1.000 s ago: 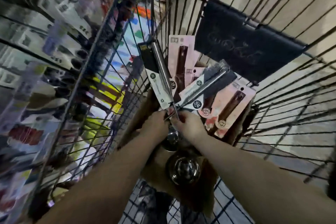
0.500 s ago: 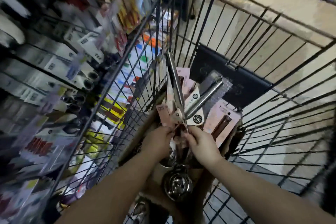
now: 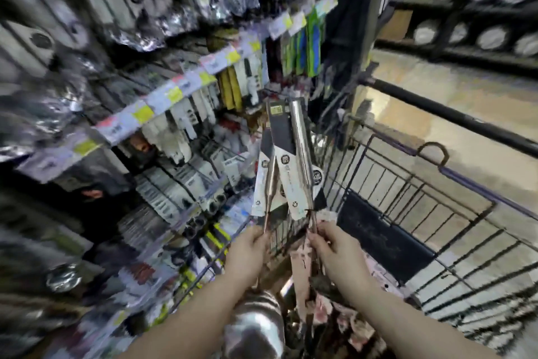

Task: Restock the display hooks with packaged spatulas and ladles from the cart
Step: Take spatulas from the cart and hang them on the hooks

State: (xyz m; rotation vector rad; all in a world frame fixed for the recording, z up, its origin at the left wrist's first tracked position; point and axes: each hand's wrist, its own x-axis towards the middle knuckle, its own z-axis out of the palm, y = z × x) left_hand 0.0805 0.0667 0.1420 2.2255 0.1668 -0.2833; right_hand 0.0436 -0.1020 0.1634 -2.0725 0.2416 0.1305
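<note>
Left grip (image 3: 247,254): fingers curled round the thin metal stem of the first carded utensil (image 3: 265,184), which is held upright with the card end up.

Right grip (image 3: 339,251): clamped on the stem of the second carded utensil (image 3: 300,154), also upright. Its steel handle runs up past the black-and-white card.

The two cards touch and overlap near their lower halves. The stems spread apart below them, down to my two grips. Both packs are raised above the near left corner of the cart (image 3: 422,192), in front of the display rack (image 3: 186,131). The working ends are hidden below my hands, so I cannot tell ladle from spatula.

In the cart, under my wrists, lie pink-carded packs (image 3: 320,309) and a shiny rounded metal shape (image 3: 256,326), too blurred to identify. A dark panel (image 3: 378,237) hangs on the cart's far wire wall.

The rack is on the left, with rows of hanging packs and a strip of price tags (image 3: 163,95) across it. It is heavily motion-blurred.
</note>
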